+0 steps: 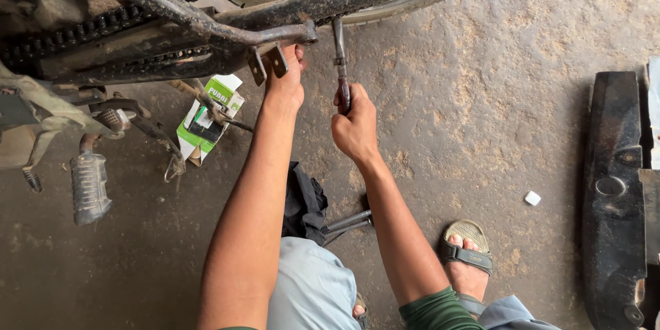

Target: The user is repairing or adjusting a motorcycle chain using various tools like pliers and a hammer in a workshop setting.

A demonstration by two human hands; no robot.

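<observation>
A motorcycle's black frame (pixel 172 10) and drive chain (pixel 103 24) fill the top of the head view, with the rear wheel (pixel 385 7) above. My left hand (pixel 285 82) reaches up and presses against the swingarm end by a small metal bracket (pixel 268 62). My right hand (pixel 354 120) grips the handle of a long metal wrench (pixel 339 48) that stands upright, its head up at the swingarm. Both forearms stretch forward from my crouched body.
A green and white cardboard box (pixel 210 117) lies open on the concrete floor under the frame. A footpeg (pixel 88 185) hangs at left. A black cloth (pixel 306 203) and metal rods (pixel 347 223) lie near my knees. A long black panel (pixel 615 192) sits at right, by my sandalled foot (pixel 467 251).
</observation>
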